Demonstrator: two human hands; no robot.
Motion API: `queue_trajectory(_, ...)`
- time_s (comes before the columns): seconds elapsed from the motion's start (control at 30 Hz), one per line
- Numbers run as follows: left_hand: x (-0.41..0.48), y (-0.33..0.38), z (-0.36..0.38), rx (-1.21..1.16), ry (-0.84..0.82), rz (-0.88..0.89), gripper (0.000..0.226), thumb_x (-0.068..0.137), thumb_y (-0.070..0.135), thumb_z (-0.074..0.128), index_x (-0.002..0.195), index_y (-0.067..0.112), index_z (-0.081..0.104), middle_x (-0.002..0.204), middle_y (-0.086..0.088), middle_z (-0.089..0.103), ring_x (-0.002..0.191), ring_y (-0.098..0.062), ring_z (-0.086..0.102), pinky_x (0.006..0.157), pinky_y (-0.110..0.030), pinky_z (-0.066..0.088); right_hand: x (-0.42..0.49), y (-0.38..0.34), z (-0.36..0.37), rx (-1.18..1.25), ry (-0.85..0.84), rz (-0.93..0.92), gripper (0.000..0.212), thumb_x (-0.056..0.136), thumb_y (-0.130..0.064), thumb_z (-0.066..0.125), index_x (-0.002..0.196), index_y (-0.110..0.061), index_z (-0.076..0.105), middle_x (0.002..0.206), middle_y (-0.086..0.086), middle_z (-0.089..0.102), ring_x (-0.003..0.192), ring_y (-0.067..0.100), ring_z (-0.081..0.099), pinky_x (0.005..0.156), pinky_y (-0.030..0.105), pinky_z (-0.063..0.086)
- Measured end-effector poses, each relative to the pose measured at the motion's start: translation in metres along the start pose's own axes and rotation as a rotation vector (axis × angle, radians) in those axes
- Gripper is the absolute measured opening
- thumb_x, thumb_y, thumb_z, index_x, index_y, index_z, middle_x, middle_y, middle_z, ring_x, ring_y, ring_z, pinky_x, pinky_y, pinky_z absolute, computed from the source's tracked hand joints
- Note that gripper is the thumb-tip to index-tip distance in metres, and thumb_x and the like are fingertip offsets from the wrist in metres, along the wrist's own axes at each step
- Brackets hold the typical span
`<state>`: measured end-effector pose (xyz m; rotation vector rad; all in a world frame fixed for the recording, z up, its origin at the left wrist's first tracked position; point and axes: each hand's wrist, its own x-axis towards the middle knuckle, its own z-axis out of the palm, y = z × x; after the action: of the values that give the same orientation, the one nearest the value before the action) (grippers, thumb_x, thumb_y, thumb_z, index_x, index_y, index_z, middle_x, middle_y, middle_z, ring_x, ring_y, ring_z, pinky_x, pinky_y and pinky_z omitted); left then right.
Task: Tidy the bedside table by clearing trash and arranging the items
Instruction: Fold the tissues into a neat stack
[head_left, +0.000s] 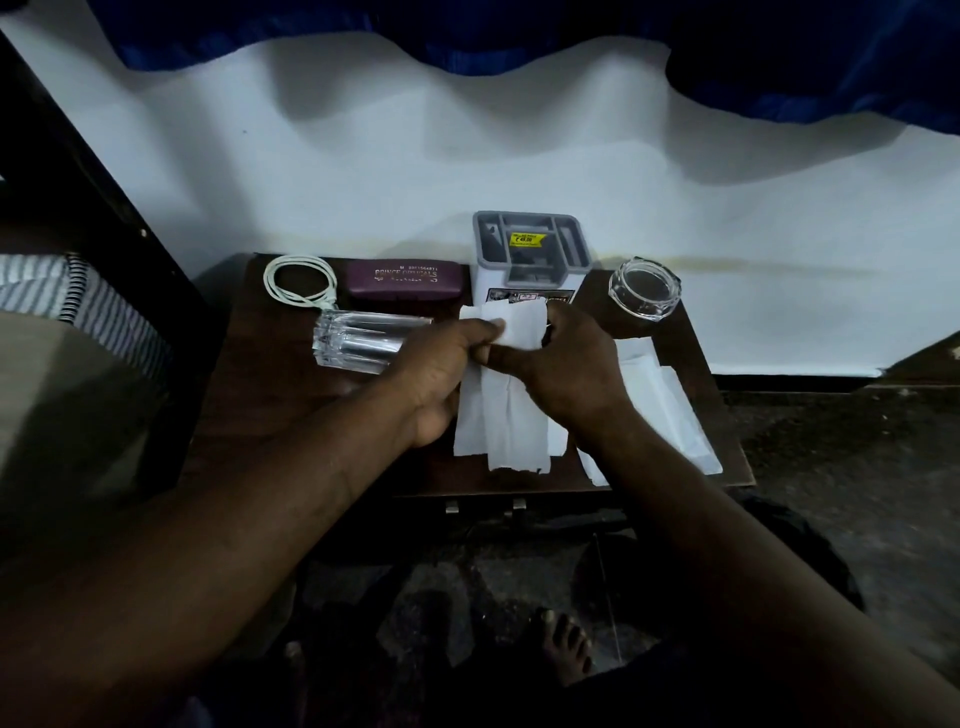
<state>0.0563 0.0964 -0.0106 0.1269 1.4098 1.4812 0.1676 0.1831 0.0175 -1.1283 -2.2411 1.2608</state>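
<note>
Dark bedside table (270, 415) — both hands, left hand (441, 374) and right hand (566, 369), pinch white tissue (511, 415), long axis front-to-back.

The room is dim around me. The pale blue-white wall (519, 156) across the upper frame catches the most light and carries broad soft shadows under the dark blue curtain (779, 52). My forearms and the floor at the bottom sink into near black. The wide lens bends the edges. The clear faceted glass jar (644, 291) shows faint highlights; fine detail looks soft and grainy.
</note>
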Motion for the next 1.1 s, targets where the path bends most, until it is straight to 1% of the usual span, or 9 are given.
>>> queue_trajectory(0.2,0.002,0.003,-0.003,-0.045,0.125,-0.008,0.025,0.101,0.020,0.060,0.118,0.007,0.072,0.103,-0.012,0.080,0.087,-0.027,0.076,0.074,-0.038,0.062,0.007,0.002,-0.007,0.200,-0.079,0.129,0.042,0.080,-0.036,0.089,0.115,-0.017,0.076,0.108,-0.001,0.080,0.100,0.019,0.076,0.094,0.047,0.061)
queue_trajectory(0.33,0.004,0.006,-0.006,-0.060,0.162,-0.024,0.025,0.101,0.021,0.059,0.118,0.009,0.073,0.105,-0.012,0.079,0.097,-0.033,0.075,0.083,-0.044,0.061,0.014,0.008,-0.018,0.269,-0.061,0.191,0.031,0.085,-0.026,0.085,0.112,-0.013,0.078,0.103,0.001,0.081,0.091,0.019,0.078,0.077,0.034,0.065)
queue_trajectory(0.47,0.005,0.009,-0.007,-0.075,0.146,-0.037,0.029,0.100,0.023,0.057,0.118,0.010,0.074,0.109,-0.013,0.079,0.106,-0.036,0.073,0.098,-0.052,0.055,0.018,0.013,-0.022,0.235,-0.014,0.235,0.019,0.084,-0.031,0.085,0.095,-0.017,0.078,0.098,-0.002,0.080,0.090,0.018,0.076,0.091,0.048,0.063)
queue_trajectory(0.6,0.003,0.012,-0.007,-0.095,0.120,-0.051,0.030,0.098,0.023,0.058,0.120,0.009,0.074,0.115,-0.013,0.077,0.106,-0.035,0.073,0.097,-0.048,0.055,0.018,0.009,-0.028,0.336,-0.062,0.263,0.036,0.090,-0.042,0.078,0.104,-0.009,0.075,0.113,0.025,0.073,0.097,0.024,0.067,0.089,0.040,0.053)
queue_trajectory(0.73,-0.002,0.015,-0.004,-0.156,0.052,-0.090,0.035,0.099,0.022,0.056,0.128,0.008,0.071,0.120,-0.013,0.076,0.113,-0.033,0.072,0.099,-0.045,0.055,0.011,0.006,-0.029,0.594,-0.285,0.404,0.033,0.097,-0.047,0.066,0.116,-0.022,0.077,0.107,-0.001,0.080,0.098,0.021,0.074,0.082,0.034,0.057)
queue_trajectory(0.83,-0.005,0.017,-0.003,-0.164,0.055,-0.104,0.035,0.101,0.024,0.055,0.126,0.008,0.072,0.112,-0.012,0.078,0.099,-0.029,0.076,0.087,-0.041,0.059,0.008,0.006,-0.027,0.847,-0.424,0.446,0.042,0.102,-0.034,0.061,0.136,-0.010,0.067,0.129,0.012,0.073,0.114,0.028,0.073,0.091,0.041,0.062)
queue_trajectory(0.9,-0.005,0.018,-0.002,-0.167,0.063,-0.092,0.036,0.103,0.029,0.053,0.125,0.008,0.072,0.108,-0.012,0.079,0.093,-0.029,0.077,0.080,-0.040,0.060,0.008,0.006,-0.025,0.849,-0.447,0.480,0.043,0.099,-0.027,0.066,0.136,-0.006,0.066,0.132,0.015,0.072,0.121,0.032,0.070,0.097,0.046,0.059)
queue_trajectory(1.03,-0.004,0.021,-0.005,-0.182,0.056,-0.030,0.047,0.102,0.051,0.053,0.093,0.013,0.080,0.085,-0.012,0.080,0.067,-0.030,0.077,0.054,-0.037,0.061,0.014,0.015,-0.023,0.690,-0.303,0.466,0.037,0.090,-0.010,0.075,0.126,-0.001,0.072,0.121,0.016,0.076,0.113,0.036,0.073,0.098,0.051,0.059)
queue_trajectory(1.1,-0.006,0.022,-0.006,-0.162,-0.039,-0.043,0.051,0.095,0.060,0.057,0.094,0.016,0.083,0.098,-0.013,0.080,0.082,-0.033,0.078,0.064,-0.043,0.063,0.016,0.019,-0.022,0.576,-0.199,0.405,0.034,0.085,-0.006,0.081,0.118,-0.001,0.075,0.113,0.017,0.078,0.106,0.039,0.075,0.097,0.055,0.059)
